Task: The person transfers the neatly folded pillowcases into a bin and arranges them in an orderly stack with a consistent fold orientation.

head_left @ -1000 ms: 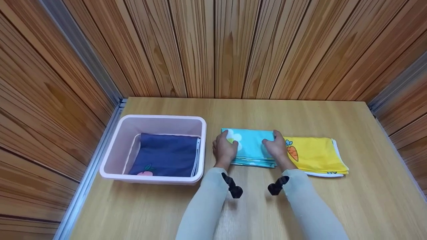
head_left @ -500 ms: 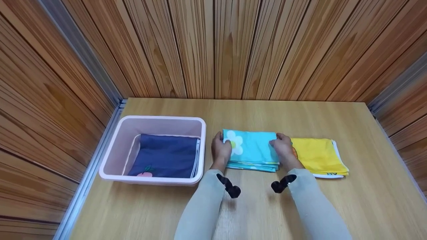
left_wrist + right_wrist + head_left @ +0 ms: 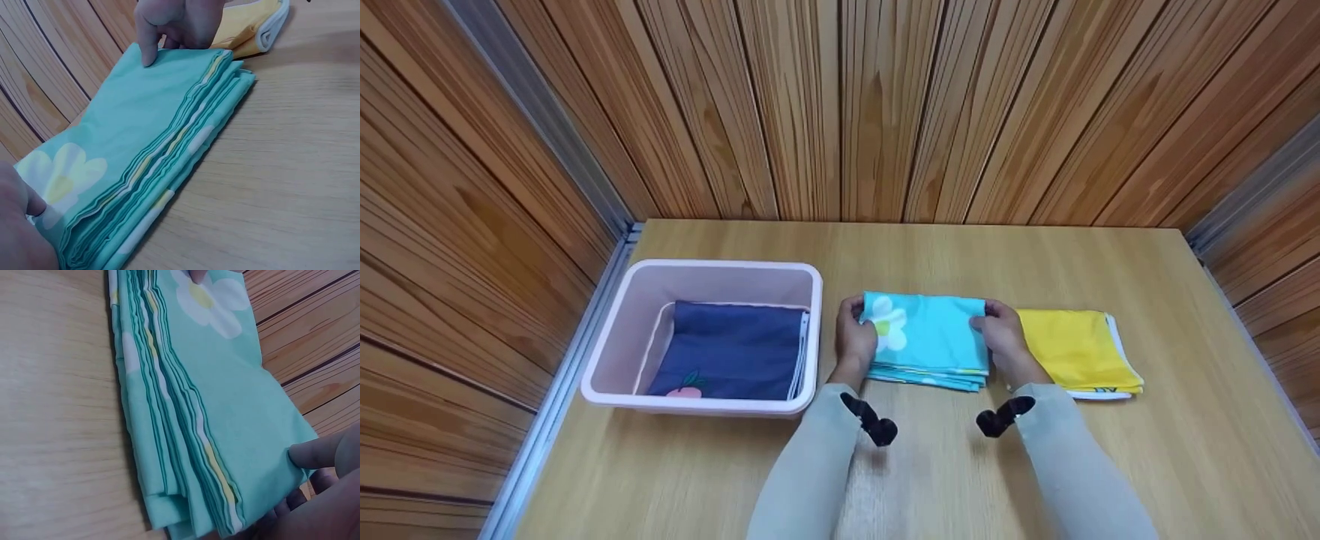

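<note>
Left hand [image 3: 856,339] and right hand [image 3: 1002,337] have shifted from resting on top of the folded turquoise flower-print cloth [image 3: 928,337] to pinching its two ends, thumbs above, fingers beneath. The cloth lies on the wooden table [image 3: 930,465], between the pink plastic tub [image 3: 622,330] and the folded yellow cloth [image 3: 1076,349], apparently gripped for lifting.

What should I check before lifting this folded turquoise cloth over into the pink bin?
1. Left hand grips the left end of the turquoise cloth, thumb on top: ok.
2. Right hand grips the right end, thumb on top, fingers underneath: ok.
3. Layers stacked evenly, edges aligned in the wrist views: ok.
4. Yellow cloth clear of the grip: cannot tell, it lies right beside the right hand.
5. Pink bin has room: ok, only a flat navy cloth lies in it.
6. Table between cloth and bin is bare: ok.
</note>
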Demonstrator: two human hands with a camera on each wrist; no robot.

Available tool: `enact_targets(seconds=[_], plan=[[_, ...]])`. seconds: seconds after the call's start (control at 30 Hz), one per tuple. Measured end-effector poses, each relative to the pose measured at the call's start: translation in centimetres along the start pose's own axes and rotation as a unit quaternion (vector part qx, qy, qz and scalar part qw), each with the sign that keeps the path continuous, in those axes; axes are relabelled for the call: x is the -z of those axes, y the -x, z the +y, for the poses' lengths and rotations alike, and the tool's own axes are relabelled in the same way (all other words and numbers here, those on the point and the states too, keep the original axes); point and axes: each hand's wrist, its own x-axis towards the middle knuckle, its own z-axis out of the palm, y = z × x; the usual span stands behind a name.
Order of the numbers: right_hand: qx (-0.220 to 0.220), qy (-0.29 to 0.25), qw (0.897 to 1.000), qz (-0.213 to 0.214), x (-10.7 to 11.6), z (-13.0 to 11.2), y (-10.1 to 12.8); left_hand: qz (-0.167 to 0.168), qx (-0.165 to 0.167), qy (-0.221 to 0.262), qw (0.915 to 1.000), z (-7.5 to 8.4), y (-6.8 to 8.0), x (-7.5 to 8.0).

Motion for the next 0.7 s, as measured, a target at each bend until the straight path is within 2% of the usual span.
enact_targets(seconds=[0.23,0.33,0.5,0.63,0.7], plan=[[0.026,-0.019,0.999,0.005,-0.4,0.3,0.1,-0.005,0.014,0.009,0.9998,-0.2,-0.1,0.6],[0.039,-0.026,0.999,0.007,-0.4,0.6,0.0,-0.013,0.008,-0.006,0.9999,-0.4,-0.1,0.7],[0.061,0.001,0.998,0.001,-0.3,1.4,-0.1,-0.024,-0.057,-0.049,0.9969,-1.3,-0.2,1.0],[0.107,0.038,0.993,-0.037,-0.1,2.2,-0.2,-0.021,-0.101,-0.032,0.9941,-2.1,-0.3,1.3],[0.136,0.053,0.988,-0.057,0.0,2.6,-0.1,-0.013,-0.111,-0.023,0.9934,-2.3,-0.4,1.3]])
